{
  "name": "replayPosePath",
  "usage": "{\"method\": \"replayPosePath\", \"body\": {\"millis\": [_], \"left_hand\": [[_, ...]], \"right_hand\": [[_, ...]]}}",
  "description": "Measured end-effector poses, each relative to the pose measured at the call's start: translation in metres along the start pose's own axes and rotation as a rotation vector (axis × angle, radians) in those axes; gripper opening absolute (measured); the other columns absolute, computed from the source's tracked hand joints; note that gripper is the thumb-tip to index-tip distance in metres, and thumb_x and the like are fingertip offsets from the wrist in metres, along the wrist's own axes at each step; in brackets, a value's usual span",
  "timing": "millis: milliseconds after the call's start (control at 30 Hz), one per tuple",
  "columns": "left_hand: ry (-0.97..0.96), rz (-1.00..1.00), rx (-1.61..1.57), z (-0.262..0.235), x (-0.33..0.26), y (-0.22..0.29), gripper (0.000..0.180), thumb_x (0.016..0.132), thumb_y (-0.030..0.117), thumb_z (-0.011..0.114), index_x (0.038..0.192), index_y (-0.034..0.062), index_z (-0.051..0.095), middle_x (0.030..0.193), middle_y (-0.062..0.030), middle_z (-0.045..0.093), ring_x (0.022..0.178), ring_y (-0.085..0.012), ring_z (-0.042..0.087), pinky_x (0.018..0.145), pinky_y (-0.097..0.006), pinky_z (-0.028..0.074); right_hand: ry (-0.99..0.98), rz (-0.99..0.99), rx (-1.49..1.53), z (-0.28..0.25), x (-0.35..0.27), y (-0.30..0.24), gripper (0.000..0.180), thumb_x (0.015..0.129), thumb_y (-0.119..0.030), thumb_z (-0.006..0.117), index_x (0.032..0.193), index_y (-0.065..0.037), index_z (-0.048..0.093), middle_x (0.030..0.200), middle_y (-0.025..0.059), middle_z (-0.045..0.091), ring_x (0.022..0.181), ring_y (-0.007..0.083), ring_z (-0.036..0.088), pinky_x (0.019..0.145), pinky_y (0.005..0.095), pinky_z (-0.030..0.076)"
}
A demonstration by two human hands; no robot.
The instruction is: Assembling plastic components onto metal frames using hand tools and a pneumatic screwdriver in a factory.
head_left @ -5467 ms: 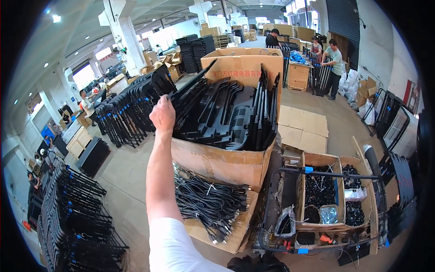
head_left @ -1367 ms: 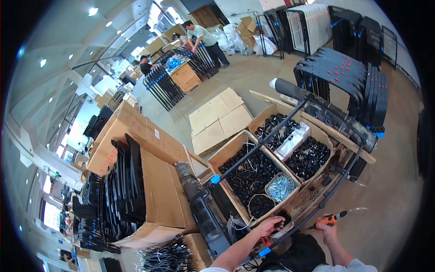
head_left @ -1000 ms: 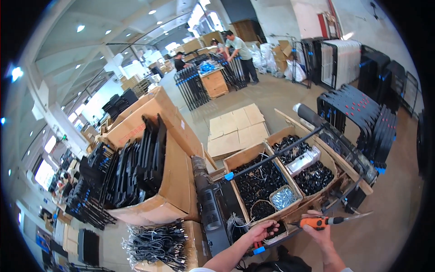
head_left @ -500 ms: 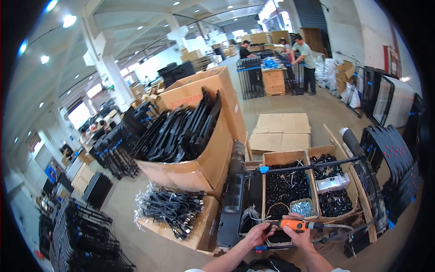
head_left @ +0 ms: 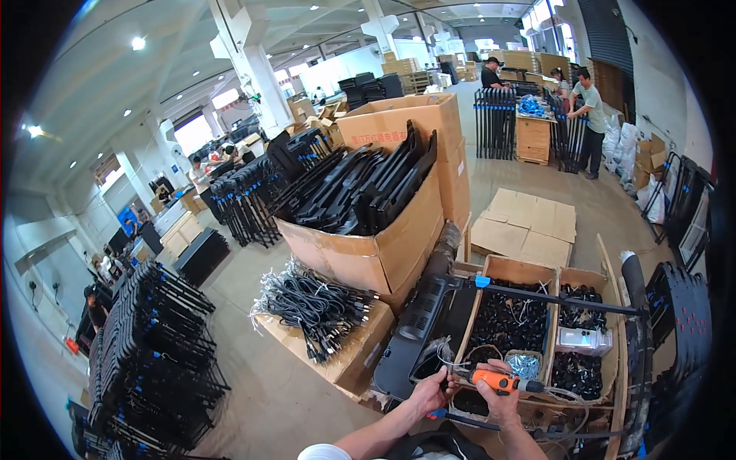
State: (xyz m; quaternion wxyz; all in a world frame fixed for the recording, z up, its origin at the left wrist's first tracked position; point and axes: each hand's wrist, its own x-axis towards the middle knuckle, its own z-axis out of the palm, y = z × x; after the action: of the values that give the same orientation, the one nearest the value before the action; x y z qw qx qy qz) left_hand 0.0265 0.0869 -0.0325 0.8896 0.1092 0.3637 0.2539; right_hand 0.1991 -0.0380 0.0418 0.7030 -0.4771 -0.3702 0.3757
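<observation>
My right hand [head_left: 502,405] is wrapped round an orange and black power screwdriver [head_left: 494,380], whose tip points left. A pale cable [head_left: 566,395] runs from its back end. My left hand [head_left: 429,392] is pinched closed just left of the tip, over the edge of a black machine body [head_left: 414,326]; what its fingers hold is hidden. A clear plastic bag [head_left: 437,354] lies just beyond that hand. Farther right, a wooden compartment box [head_left: 521,270] holds many small black parts [head_left: 510,322] and silvery screws [head_left: 524,366]. A black tube [head_left: 552,297] with a blue end piece crosses above it.
Black plastic parts fill a large carton [head_left: 330,253] at the left. Bundled black cables [head_left: 314,307] lie on a lower carton [head_left: 368,345]. Black frames [head_left: 146,353] stand stacked far left. Flattened cardboard [head_left: 525,222] lies on the floor beyond. Several people work at the back.
My view has turned left, so the scene sits farther right in the picture. My left hand has drawn slightly away from the screwdriver's tip; the right hand still grips the tool.
</observation>
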Motion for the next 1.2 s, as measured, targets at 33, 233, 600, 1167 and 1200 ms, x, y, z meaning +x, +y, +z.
{"method": "replayPosePath", "body": {"millis": [33, 233, 600, 1167, 1200], "left_hand": [[0.012, -0.015, 0.015, -0.003, 0.002, -0.001, 0.028, 0.112, 0.034, 0.054, 0.104, 0.0083, 0.062, 0.088, -0.0014, 0.062, 0.076, -0.0140, 0.057, 0.064, -0.027, 0.047], [0.106, 0.030, 0.000, -0.007, 0.010, -0.012, 0.027, 0.112, 0.032, 0.055, 0.103, 0.0080, 0.063, 0.087, -0.0005, 0.063, 0.075, -0.0143, 0.059, 0.066, -0.028, 0.052], [0.102, 0.010, 0.101, -0.011, 0.024, -0.005, 0.025, 0.112, 0.031, 0.055, 0.102, 0.0096, 0.064, 0.087, 0.0010, 0.063, 0.074, -0.0114, 0.060, 0.062, -0.026, 0.054], [-0.117, 0.088, -0.182, -0.014, -0.024, 0.072, 0.028, 0.111, 0.030, 0.057, 0.120, 0.0052, 0.066, 0.088, 0.0010, 0.060, 0.075, -0.0131, 0.055, 0.065, -0.027, 0.047], [-0.151, 0.076, -0.166, -0.024, -0.029, 0.077, 0.028, 0.111, 0.026, 0.056, 0.125, 0.0040, 0.066, 0.090, 0.0000, 0.061, 0.076, -0.0136, 0.056, 0.066, -0.027, 0.048]], "right_hand": [[0.002, 0.008, 0.002, -0.001, 0.000, 0.001, 0.058, 0.086, -0.005, 0.081, 0.137, 0.001, 0.054, 0.125, 0.0195, 0.071, 0.114, 0.0240, 0.070, 0.104, 0.0398, 0.055], [-0.028, 0.070, -0.018, -0.006, -0.001, 0.002, 0.056, 0.087, -0.006, 0.080, 0.136, 0.000, 0.055, 0.126, 0.0183, 0.071, 0.115, 0.0236, 0.069, 0.105, 0.0403, 0.054], [-0.054, 0.079, -0.081, -0.001, 0.009, 0.013, 0.055, 0.091, -0.002, 0.075, 0.141, -0.003, 0.052, 0.131, 0.0175, 0.068, 0.120, 0.0238, 0.065, 0.109, 0.0407, 0.051], [-0.017, 0.012, -0.242, 0.131, 0.094, 0.006, 0.054, 0.090, -0.003, 0.078, 0.139, 0.000, 0.054, 0.128, 0.0171, 0.070, 0.117, 0.0225, 0.067, 0.105, 0.0385, 0.053], [-0.052, 0.006, -0.274, 0.140, 0.106, 0.008, 0.054, 0.090, -0.002, 0.078, 0.139, 0.000, 0.054, 0.128, 0.0169, 0.070, 0.117, 0.0223, 0.067, 0.105, 0.0379, 0.054]]}}
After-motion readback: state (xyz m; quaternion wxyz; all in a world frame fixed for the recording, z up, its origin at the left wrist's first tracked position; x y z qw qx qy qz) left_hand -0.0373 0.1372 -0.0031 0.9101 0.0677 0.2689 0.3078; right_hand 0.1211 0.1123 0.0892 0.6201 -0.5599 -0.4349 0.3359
